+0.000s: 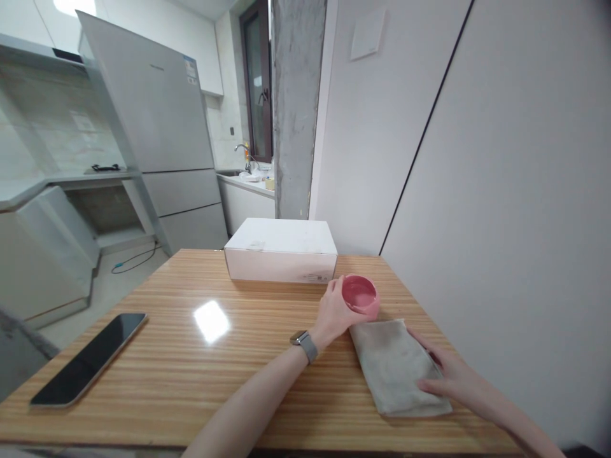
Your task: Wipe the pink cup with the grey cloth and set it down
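Note:
A round pink bowl (361, 296) stands near the right edge of the table, its inside facing up. My left hand (334, 312), with a watch (304, 343) on the wrist, grips the bowl's left side and near rim, fingers behind and thumb in front. Just in front of the bowl lies a folded grey cloth (394, 366), flat on the wood. My right hand (446, 374) pinches this cloth by its right edge, thumb on top and the other fingers partly hidden at the far side and beneath.
Behind the bowl sits a closed white box (281, 264). A black phone (90, 359) lies at the left of the wooden table (191, 381). A white wall panel (501, 191) rises along the right side, and a fridge (157, 114) stands beyond the table.

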Action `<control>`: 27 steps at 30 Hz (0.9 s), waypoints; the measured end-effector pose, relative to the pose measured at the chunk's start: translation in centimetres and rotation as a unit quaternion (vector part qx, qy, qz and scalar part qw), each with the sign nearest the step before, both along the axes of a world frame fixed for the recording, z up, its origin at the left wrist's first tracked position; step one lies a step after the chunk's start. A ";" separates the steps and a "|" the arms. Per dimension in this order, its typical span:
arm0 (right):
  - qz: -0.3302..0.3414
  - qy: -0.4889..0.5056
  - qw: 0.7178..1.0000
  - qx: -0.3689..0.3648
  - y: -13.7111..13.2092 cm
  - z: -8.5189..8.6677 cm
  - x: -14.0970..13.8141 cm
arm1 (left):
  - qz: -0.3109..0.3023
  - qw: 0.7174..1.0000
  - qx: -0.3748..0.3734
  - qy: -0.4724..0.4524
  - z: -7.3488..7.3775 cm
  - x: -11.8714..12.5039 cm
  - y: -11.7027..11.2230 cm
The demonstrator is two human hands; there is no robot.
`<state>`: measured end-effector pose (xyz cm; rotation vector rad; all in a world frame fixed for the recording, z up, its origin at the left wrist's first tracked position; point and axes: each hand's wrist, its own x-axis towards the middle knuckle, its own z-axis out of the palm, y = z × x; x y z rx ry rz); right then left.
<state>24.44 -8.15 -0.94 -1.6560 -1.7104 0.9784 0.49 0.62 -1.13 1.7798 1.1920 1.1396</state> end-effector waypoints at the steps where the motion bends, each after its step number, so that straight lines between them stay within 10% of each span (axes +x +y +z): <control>1: -0.005 -0.002 1.000 -0.001 -0.1 0.0 -0.1 | -0.001 1.000 0.006 0.007 -0.2 0.7 0.3; 19: -0.005 -0.074 0.996 0.045 0.1 -1.5 1.6 | 0.003 0.999 0.031 0.043 -2.8 4.0 2.6; 27: -0.080 -0.212 0.946 0.232 0.0 -0.5 -1.5 | -0.041 0.996 0.070 0.041 -1.8 2.1 1.4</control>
